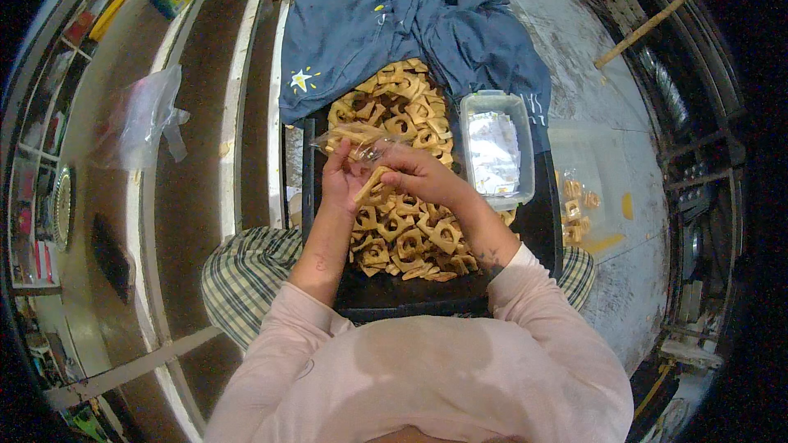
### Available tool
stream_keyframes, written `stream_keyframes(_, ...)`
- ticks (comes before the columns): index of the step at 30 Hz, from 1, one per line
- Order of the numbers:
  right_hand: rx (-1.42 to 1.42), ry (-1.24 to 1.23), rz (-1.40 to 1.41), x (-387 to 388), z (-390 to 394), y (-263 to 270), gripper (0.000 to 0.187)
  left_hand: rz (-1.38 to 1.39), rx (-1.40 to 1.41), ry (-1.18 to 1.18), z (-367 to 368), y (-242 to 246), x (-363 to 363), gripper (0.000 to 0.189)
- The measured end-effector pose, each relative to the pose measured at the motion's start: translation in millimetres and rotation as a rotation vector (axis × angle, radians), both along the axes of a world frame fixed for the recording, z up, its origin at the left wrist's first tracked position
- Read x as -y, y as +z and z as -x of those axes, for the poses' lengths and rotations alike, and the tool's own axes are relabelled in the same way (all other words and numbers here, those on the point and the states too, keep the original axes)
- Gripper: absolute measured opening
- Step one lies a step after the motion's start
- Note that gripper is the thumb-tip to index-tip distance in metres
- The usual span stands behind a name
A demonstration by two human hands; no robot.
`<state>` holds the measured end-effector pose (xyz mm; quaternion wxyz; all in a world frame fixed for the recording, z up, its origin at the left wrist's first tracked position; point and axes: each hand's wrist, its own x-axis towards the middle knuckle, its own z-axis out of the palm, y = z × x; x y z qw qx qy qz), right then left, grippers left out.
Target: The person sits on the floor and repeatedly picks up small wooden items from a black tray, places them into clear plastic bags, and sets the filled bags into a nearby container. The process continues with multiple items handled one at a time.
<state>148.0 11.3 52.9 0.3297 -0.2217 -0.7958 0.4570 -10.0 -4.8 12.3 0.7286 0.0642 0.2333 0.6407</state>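
Observation:
My left hand (342, 179) holds a clear plastic bag (360, 137) with flat tan pieces inside. Close beside it, my right hand (418, 172) grips a flat tan piece (373, 183) between thumb and fingers, just below the bag. Under both hands lies a long heap of tan, square-edged pieces with round holes (409, 243), perhaps baked snacks, on a black tray or table (418, 303). To the right of the heap, a translucent plastic tub (526, 163) contains white printed slips (492, 147).
A dark blue printed cloth (369, 24) covers the heap's far end. On the floor at right, a large clear container (600, 166) holds filled packets (572, 206). Left are pale metal bars (237, 86) and a crumpled plastic bag (148, 117).

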Motion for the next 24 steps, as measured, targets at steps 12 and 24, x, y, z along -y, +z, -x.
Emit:
stream_keyframes(12,-0.22,-0.166,0.706,23.1,8.8,-0.8,0.024,-0.18,-0.614,0.348,-1.3,7.9,-1.8,0.044)
stream_keyframes(24,-0.767,-0.43,0.729,24.7,-8.2,8.7,0.025,0.138,0.095,0.111,7.6,-4.8,-12.9,0.04)
